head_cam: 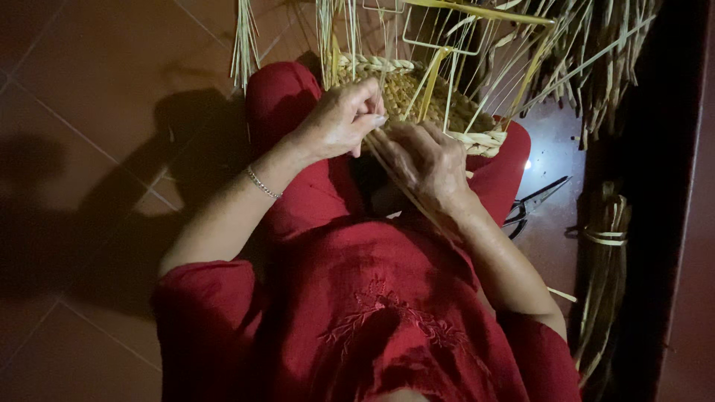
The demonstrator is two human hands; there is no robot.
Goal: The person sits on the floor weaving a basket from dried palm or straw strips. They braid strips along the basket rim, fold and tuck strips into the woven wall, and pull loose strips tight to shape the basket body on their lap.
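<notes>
Your left hand (pixel 339 119) pinches a flat straw strand (pixel 398 179) at the near rim of the half-woven basket (pixel 417 97), fingers closed on it. Your right hand (pixel 424 160), just at four o'clock from the left one, lies over the same bundle of strands; its fingers curl down on them, though how tightly they clamp I cannot tell. The basket rests on your lap across your red-clad knees, at twelve o'clock from your hands, with loose stalks rising from its far rim. The straw looks light, springy and likely to crack if bent sharply, so hold it close to the weave. Scissors (pixel 532 205) lie on the tiled floor (pixel 97 89) at three o'clock, and a tied bundle of reeds (pixel 603 268) lies beyond them.
</notes>
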